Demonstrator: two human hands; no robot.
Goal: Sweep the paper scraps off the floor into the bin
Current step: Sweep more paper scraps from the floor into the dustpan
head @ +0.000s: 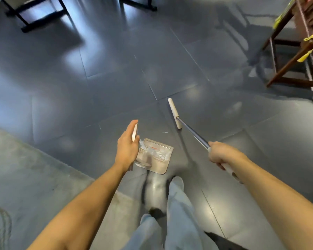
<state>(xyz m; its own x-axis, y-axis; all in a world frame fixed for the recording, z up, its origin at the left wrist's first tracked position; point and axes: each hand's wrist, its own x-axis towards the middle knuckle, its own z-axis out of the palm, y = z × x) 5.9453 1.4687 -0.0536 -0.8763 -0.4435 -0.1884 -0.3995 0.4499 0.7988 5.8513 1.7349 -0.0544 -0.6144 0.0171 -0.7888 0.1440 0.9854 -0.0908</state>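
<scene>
Left hand (127, 148) grasping dustpan handle (135, 131), fingers long and barely bent, dustpan (156, 159) just beside it holding scraps (159, 152), one scrap (165, 132) loose on floor (116, 78), right hand (220, 154) clenched round broom pole (193, 133), broom head (174, 112) out ahead.

Pale-blue jeans (179, 222) (shoes (177, 183) seemingly grey)

The left hand (126, 147) covers the dustpan's (157, 159) left side and most of its handle. The right hand (220, 154) hides part of the broom (192, 131) pole. A white speck (165, 132) is too small to tell. One shoe (154, 190) is blurred. The far right stand (285, 42) and far left frame (43, 21) are cut off.
</scene>
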